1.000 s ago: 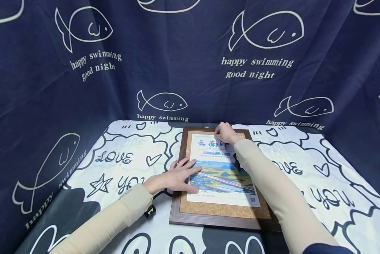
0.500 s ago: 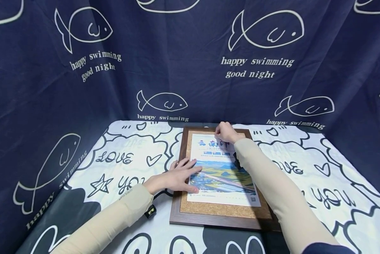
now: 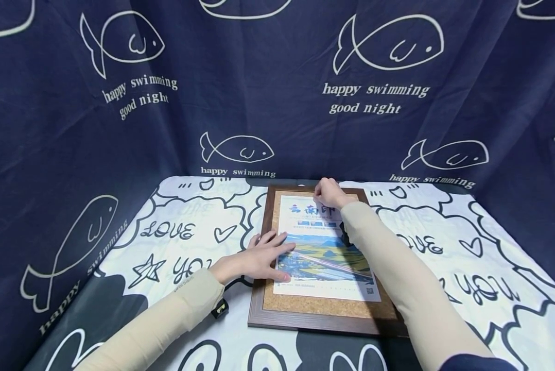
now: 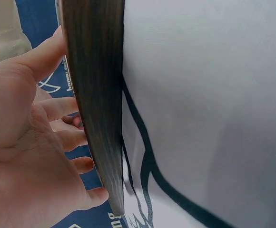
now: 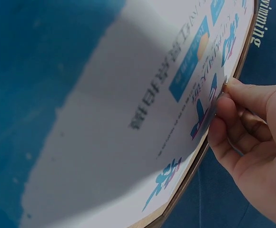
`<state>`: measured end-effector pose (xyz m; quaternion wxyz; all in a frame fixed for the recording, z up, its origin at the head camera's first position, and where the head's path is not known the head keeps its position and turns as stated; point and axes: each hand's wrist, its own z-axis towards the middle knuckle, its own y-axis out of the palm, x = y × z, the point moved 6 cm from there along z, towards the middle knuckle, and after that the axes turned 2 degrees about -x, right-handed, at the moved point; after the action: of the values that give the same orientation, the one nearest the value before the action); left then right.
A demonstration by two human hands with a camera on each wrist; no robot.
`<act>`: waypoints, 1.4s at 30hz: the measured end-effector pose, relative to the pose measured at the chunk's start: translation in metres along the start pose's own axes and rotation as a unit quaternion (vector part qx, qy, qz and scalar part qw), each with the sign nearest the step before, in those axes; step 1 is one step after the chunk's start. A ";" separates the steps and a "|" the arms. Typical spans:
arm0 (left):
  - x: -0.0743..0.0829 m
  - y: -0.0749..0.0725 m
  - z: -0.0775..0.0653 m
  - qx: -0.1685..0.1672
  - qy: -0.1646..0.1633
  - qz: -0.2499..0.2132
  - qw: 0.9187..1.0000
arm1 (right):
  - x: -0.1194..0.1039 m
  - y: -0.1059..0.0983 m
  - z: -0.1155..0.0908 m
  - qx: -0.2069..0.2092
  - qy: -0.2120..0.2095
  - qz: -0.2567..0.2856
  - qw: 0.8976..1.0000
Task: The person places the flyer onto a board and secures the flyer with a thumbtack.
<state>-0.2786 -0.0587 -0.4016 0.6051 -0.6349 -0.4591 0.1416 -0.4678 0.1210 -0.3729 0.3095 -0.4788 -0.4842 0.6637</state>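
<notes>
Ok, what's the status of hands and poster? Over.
Left hand spread, fingertips on poster. Right hand pinched at its top, object unclear. Poster flat on corkboard. Right sleeve covers part.

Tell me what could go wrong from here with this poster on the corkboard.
The poster might swivel, since the left hand touches only its left side. The right hand pinches something too small to identify at the top edge; a tug there could tear the poster. The right sleeve crosses over the poster's right side and might brush it askew.
</notes>
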 end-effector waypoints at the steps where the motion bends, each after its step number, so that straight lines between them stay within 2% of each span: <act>1: 0.000 0.000 0.000 0.000 -0.001 0.000 1.000 | 0.000 0.000 0.000 0.000 0.000 0.000 1.000; 23: -0.001 0.001 -0.002 -0.002 -0.002 -0.005 1.000 | 0.002 0.001 -0.002 -0.006 0.017 0.022 1.000; 36: 0.002 -0.001 -0.002 -0.001 0.001 -0.007 1.000 | 0.001 0.000 -0.004 -0.005 0.031 0.018 0.999; 42: 0.002 -0.001 -0.002 -0.002 0.002 -0.008 1.000 | -0.001 -0.003 -0.007 -0.004 0.018 0.022 1.000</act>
<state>-0.2768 -0.0587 -0.3993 0.6060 -0.6323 -0.4634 0.1348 -0.4608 0.1235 -0.3704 0.3019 -0.5025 -0.4702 0.6597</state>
